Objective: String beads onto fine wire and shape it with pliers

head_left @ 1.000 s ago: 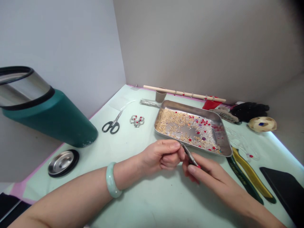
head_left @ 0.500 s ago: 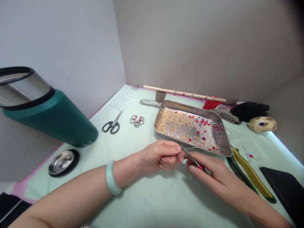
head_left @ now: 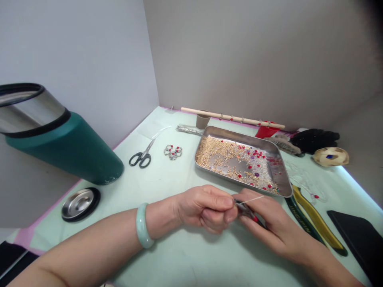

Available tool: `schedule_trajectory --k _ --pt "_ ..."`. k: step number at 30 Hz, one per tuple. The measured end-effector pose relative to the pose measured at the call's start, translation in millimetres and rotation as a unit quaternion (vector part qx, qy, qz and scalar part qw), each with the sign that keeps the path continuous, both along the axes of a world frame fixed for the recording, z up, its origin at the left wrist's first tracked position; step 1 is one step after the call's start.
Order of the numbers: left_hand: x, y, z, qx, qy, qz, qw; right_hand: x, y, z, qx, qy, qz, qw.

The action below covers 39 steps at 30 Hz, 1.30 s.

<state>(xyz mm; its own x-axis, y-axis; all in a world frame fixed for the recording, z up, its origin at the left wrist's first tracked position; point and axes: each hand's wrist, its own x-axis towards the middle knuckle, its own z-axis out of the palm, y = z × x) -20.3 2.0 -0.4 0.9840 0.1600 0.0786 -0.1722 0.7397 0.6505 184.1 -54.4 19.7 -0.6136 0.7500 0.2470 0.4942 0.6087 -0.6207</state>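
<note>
My left hand (head_left: 206,208) is closed in a pinch on a thin silvery wire (head_left: 253,199), whose straight end sticks out to the right above my right hand. Whatever else sits between its fingertips is hidden. My right hand (head_left: 271,223) is wrapped round a small pair of pliers (head_left: 249,213) with red and black handles, the jaws pointing at the left fingertips. Both hands meet in front of a metal tray (head_left: 215,174) of gold, clear, red and purple beads. A beaded wire piece (head_left: 172,152) lies left of the tray.
Scissors (head_left: 145,159), a tall green bottle (head_left: 74,149) and its lid (head_left: 80,205) stand to the left. Bundled wires (head_left: 189,129) and a wooden rod (head_left: 206,114) across two cups lie behind. Yellow-green handled pliers (head_left: 318,221) and a black flat object (head_left: 356,239) are at right.
Both hands have shifted slightly down, away from the tray. The left hand has turned a little, and the wire end now points up to the right over my right hand.
</note>
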Motion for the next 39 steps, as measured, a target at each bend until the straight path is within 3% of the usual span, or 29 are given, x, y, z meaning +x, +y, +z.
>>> schedule_trajectory --k 6,9,12,15,17,23,27,31,39 --pt "1 -6 4.0 -0.019 -0.008 -0.026 0.999 -5 1 -0.2 0.046 0.02 0.014 0.999" --pt "1 -6 5.0 -0.014 -0.004 -0.009 1.0 -7 0 -4.9 0.068 0.012 -0.002 0.998" --pt "3 -2 5.2 0.027 0.031 0.085 0.995 -9 -1 -12.6 0.076 -0.001 -0.07 0.995" --pt "5 3 6.5 0.117 0.105 0.223 0.962 -10 -1 -18.3 0.037 -0.009 -0.149 0.988" --pt "6 4 7.9 0.158 0.135 0.269 0.941 -12 -1 -19.2 0.002 0.003 -0.167 0.986" --pt "6 3 9.0 0.119 0.137 0.239 0.954 -14 -3 -10.5 -0.084 0.014 -0.151 0.985" --pt "7 3 8.3 0.133 0.148 0.277 0.94 -15 -3 -7.3 -0.114 0.003 -0.174 0.978" --pt "9 4 8.2 0.154 0.158 0.307 0.926 -15 -2 -11.5 -0.078 0.0 -0.207 0.975" --pt "10 4 6.9 0.207 0.173 0.339 0.901 -14 -3 -17.2 0.007 -0.022 -0.205 0.978"
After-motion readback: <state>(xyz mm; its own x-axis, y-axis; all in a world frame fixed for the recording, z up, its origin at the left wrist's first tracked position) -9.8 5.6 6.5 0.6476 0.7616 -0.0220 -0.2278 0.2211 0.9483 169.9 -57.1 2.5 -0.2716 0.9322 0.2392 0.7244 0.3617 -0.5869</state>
